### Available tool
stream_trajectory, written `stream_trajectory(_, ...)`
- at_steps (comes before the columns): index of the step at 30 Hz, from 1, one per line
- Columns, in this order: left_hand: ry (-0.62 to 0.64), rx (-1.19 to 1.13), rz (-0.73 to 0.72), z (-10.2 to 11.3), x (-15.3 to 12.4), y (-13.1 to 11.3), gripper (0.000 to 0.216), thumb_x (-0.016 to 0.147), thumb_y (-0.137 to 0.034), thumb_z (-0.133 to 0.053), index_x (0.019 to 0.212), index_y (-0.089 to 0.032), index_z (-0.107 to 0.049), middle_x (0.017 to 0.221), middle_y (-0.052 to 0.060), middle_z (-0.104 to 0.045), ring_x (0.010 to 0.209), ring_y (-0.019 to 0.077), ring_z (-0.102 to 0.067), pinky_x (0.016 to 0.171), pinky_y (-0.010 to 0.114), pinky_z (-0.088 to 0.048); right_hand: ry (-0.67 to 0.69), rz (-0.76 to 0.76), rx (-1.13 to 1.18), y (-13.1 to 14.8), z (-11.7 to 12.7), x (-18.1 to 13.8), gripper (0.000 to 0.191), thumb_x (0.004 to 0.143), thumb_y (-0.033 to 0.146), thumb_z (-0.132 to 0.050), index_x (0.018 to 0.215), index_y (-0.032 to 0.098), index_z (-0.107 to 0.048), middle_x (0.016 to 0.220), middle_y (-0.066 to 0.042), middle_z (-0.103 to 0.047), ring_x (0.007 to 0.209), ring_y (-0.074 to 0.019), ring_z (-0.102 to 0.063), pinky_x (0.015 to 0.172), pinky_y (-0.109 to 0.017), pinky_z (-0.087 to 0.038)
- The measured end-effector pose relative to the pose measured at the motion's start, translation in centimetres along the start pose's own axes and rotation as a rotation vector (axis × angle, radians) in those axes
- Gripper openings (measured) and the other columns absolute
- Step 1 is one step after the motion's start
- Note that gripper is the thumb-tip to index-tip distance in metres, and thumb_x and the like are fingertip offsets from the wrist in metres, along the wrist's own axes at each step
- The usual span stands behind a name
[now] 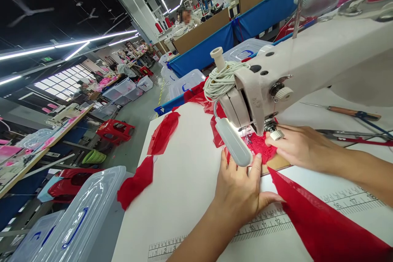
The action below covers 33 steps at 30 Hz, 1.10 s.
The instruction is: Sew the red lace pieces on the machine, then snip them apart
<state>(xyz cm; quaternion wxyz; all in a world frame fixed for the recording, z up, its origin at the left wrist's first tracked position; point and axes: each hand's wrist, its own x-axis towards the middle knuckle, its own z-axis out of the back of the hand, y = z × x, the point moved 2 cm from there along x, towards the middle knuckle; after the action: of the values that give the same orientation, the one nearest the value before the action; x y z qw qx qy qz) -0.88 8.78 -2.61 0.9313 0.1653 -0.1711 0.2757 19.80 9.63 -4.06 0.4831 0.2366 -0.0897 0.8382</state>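
Note:
Red lace fabric (260, 147) lies under the needle area of a white sewing machine (307, 73). My left hand (238, 188) rests flat in front of the presser foot, fingers spread and thumb stretched right; some fingertips are hidden behind the grey lamp (233, 141). On the needle's right, my right hand (302, 147) has its fingers closed on the lace's edge, partly covered by the machine's knob. A long red fabric piece (325, 217) runs from near my left thumb to the lower right.
Red scraps (164, 133) lie on the white table (181, 180), which bears a printed ruler (260, 227). Scissors (344, 134) and a wooden-handled awl (353, 111) lie behind my right hand. A lidded plastic box (82, 213) stands left; co-workers sit farther off.

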Motion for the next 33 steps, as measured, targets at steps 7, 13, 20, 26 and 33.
stream_trajectory(7,0.024,0.048,0.039,-0.6,-0.2,0.0,0.083,0.089,-0.079,-0.037,0.131,-0.012,-0.063,0.119,0.021,-0.069,0.114,0.0455,-0.060,0.094,0.065,-0.046,0.035,-0.082,0.125,-0.6,-0.5,0.3,0.030,0.091,0.008,-0.037,0.085,0.019,-0.065,0.091,-0.009,-0.062,0.079,-0.0210,-0.060,0.064,-0.033,-0.049)
stream_trajectory(13,-0.029,-0.060,0.051,-0.4,0.8,0.5,0.037,0.100,-0.033,-0.049,0.121,-0.008,-0.065,0.100,0.013,-0.071,0.096,0.0290,-0.065,0.080,0.042,-0.050,-0.030,-0.078,0.028,-0.3,0.0,0.3,0.023,0.091,0.013,-0.042,0.090,0.019,-0.065,0.092,-0.008,-0.066,0.076,-0.0225,-0.065,0.056,-0.032,-0.049)
stream_trajectory(20,-0.152,-0.131,0.106,-1.4,1.4,1.3,0.022,0.092,-0.007,-0.051,0.077,-0.017,-0.064,0.069,0.003,-0.061,0.069,0.0175,-0.058,0.057,0.028,-0.038,-0.125,0.077,-0.050,0.9,0.5,0.5,0.028,0.099,0.022,-0.041,0.096,0.018,-0.068,0.093,-0.008,-0.075,0.058,-0.0183,-0.064,0.045,-0.030,-0.038)
stream_trajectory(26,-0.063,-0.301,0.156,-2.3,1.2,1.9,0.024,0.093,-0.004,-0.044,0.080,-0.018,-0.058,0.075,0.004,-0.062,0.069,0.0168,-0.057,0.056,0.026,-0.045,-0.003,0.076,0.178,1.3,-0.8,0.4,0.031,0.100,0.018,-0.039,0.106,0.024,-0.069,0.106,-0.004,-0.075,0.061,-0.0134,-0.062,0.052,-0.027,-0.040)
stream_trajectory(33,-0.055,-0.463,0.258,-1.5,1.6,2.3,0.026,0.101,-0.014,-0.034,0.090,-0.021,-0.057,0.092,0.006,-0.065,0.077,0.0180,-0.064,0.069,0.033,-0.056,0.055,-0.020,0.167,1.1,-1.2,0.8,0.025,0.096,0.029,-0.045,0.100,0.024,-0.070,0.098,-0.005,-0.074,0.072,-0.0193,-0.067,0.055,-0.029,-0.044)
